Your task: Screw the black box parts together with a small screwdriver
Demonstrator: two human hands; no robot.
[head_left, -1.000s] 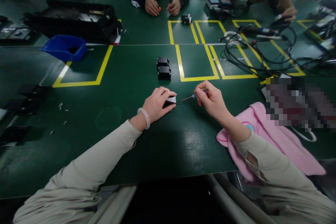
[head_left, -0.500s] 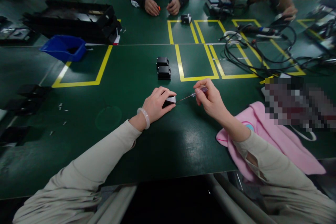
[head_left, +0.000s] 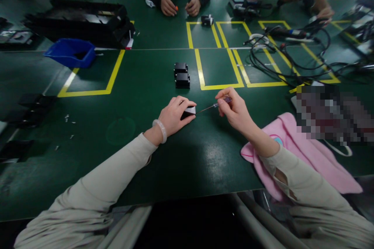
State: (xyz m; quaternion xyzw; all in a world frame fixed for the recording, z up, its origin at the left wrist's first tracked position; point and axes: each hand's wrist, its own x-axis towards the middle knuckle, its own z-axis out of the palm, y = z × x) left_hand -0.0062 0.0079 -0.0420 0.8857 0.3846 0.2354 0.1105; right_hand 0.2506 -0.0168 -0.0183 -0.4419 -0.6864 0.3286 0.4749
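On the green table [head_left: 181, 163], my left hand [head_left: 175, 116] grips a small black block [head_left: 188, 113] with a pale upper face, its fingers partly covering it. My right hand [head_left: 233, 109] holds a screwdriver [head_left: 216, 105] by its clear handle. The thin shaft points left, and its tip meets the right end of the block. Two similar black blocks [head_left: 182, 80] stand one behind the other beyond my left hand.
A blue bin [head_left: 71, 52] and a long black tray [head_left: 78, 23] lie at the back left. Small screws [head_left: 67, 118] and black parts [head_left: 32, 113] are at left. Pink cloth [head_left: 304, 151] lies under my right forearm. Cables [head_left: 280, 62] spread back right. People sit opposite.
My hands, the block and the screwdriver hold nearly the same position. At the back right, a person's hands have shifted slightly to the right.
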